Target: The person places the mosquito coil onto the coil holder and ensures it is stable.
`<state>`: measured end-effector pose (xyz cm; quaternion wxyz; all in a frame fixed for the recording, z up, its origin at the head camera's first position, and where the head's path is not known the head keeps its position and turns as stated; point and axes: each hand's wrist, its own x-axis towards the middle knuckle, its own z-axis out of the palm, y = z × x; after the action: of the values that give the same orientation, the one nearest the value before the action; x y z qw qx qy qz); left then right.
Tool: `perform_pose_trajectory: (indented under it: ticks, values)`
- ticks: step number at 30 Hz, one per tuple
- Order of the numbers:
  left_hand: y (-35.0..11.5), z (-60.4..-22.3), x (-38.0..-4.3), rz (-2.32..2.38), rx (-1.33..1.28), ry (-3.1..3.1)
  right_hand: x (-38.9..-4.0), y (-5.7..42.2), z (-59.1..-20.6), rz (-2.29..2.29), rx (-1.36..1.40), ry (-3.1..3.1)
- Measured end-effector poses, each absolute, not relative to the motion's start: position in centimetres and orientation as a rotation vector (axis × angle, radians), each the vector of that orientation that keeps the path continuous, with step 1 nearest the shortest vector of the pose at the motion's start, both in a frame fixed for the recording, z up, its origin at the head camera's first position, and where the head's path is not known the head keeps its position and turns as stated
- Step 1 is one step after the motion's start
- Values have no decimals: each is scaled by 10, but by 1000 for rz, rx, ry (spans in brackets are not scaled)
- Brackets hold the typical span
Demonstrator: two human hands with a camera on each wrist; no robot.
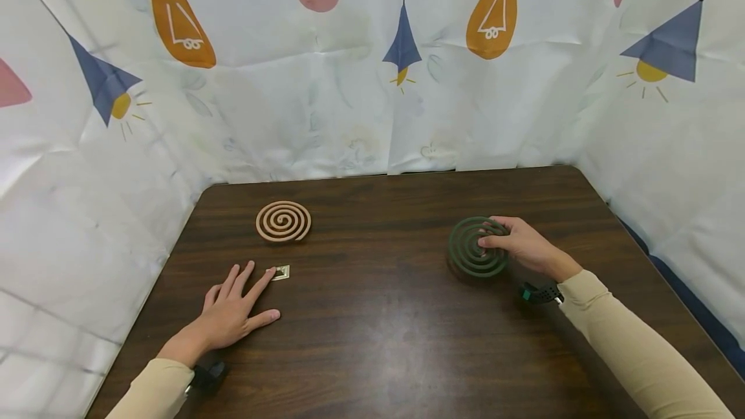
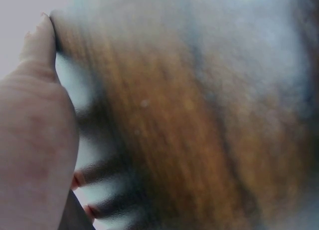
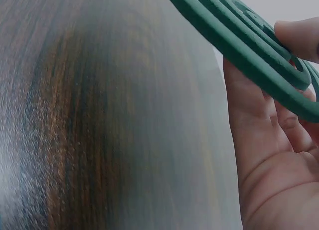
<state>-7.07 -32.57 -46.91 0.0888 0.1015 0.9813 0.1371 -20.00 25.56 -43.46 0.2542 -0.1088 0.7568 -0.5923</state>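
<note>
A green mosquito coil (image 1: pixel 469 247) is held by my right hand (image 1: pixel 526 247) over the right side of the table. In the right wrist view, the thumb (image 3: pixel 299 38) lies on the upper face of the coil (image 3: pixel 239 55) and the other fingers are beneath it. On the left, my left hand (image 1: pixel 229 315) is spread with fairly straight fingers. Its index fingertip touches a small flat metal piece (image 1: pixel 282 272), partly covering it. Farther back lies a tan mosquito coil (image 1: pixel 283 220), flat on the wood. The left wrist view shows the palm (image 2: pixel 35 135) and blurred tabletop.
The dark brown wooden table (image 1: pixel 372 315) has rounded far corners. White printed curtains (image 1: pixel 349 108) with lamp and bulb pictures stand along its back and both sides. Each wrist carries a black strap (image 1: pixel 541 293).
</note>
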Motion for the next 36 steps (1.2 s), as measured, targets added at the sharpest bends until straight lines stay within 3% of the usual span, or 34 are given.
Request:
perform_pose_trajectory:
  ticks: [36]
  values:
    - [-325,-469,-70,391,276,2899,-203,236,-445,-1673,-317,1933]
